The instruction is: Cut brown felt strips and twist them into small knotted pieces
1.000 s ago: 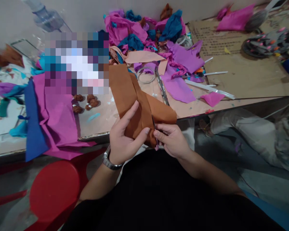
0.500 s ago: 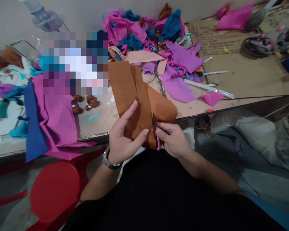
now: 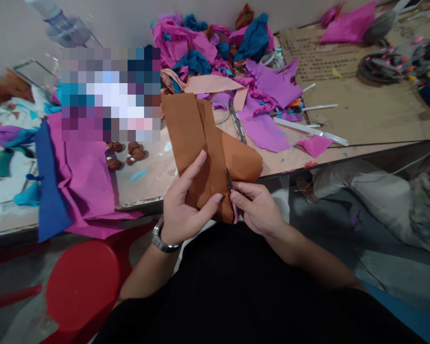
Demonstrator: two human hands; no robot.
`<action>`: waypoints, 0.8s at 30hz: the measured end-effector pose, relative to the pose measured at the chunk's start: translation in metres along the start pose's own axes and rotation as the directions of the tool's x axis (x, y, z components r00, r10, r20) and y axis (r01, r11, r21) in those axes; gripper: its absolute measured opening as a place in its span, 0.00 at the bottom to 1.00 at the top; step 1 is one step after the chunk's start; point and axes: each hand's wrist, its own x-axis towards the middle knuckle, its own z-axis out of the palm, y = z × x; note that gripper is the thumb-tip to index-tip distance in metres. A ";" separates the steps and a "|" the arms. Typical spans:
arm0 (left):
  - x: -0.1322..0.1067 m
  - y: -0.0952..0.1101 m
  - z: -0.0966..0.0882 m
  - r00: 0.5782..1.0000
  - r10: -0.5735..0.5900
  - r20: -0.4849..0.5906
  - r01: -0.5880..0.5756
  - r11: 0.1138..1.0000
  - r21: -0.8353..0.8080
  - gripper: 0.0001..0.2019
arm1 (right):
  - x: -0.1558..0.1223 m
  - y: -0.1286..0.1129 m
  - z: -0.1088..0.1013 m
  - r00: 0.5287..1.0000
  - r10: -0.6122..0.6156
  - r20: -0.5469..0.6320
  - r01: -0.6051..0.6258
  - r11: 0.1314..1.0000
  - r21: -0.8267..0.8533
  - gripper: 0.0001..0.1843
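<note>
A folded brown paper sheet (image 3: 197,138) rises from my lap over the table's front edge. My left hand (image 3: 182,210), with a metal watch on the wrist, grips its lower part, thumb on the front. My right hand (image 3: 260,210) is closed on small scissors (image 3: 231,188), whose dark blades point up into the paper's right side. A brown flap (image 3: 241,160) hangs to the right of the blades.
The wooden table (image 3: 150,177) carries magenta paper (image 3: 86,181), a blue sheet (image 3: 48,191), small brown paper knots (image 3: 127,154), a heap of coloured scraps (image 3: 218,48), second scissors (image 3: 237,124), cardboard (image 3: 361,105) and white sticks (image 3: 310,130). A red stool (image 3: 80,282) stands lower left. Another person's legs (image 3: 372,191) lie at right.
The scissor blades have moved up along the paper's right fold, and the brown sheet has shifted slightly left and upward. Both hands keep their grips.
</note>
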 end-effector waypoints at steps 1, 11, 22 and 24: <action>0.000 0.000 0.000 1.000 0.000 0.000 0.000 1.000 -0.001 0.41 | 0.000 0.000 0.000 1.000 0.002 -0.003 -0.002 1.000 -0.003 0.21; -0.002 0.001 0.001 1.000 -0.016 -0.006 0.016 1.000 0.022 0.41 | 0.001 0.001 0.002 0.999 -0.008 -0.046 0.009 1.000 0.012 0.20; 0.013 -0.021 -0.006 0.999 -0.040 -0.008 0.038 0.984 -0.174 0.35 | -0.005 -0.004 -0.004 0.968 -0.224 -0.117 0.172 0.924 -0.342 0.19; 0.024 -0.026 -0.011 0.998 -0.054 0.041 0.061 0.978 -0.200 0.34 | -0.007 -0.005 -0.005 0.954 -0.282 -0.102 0.216 0.881 -0.421 0.19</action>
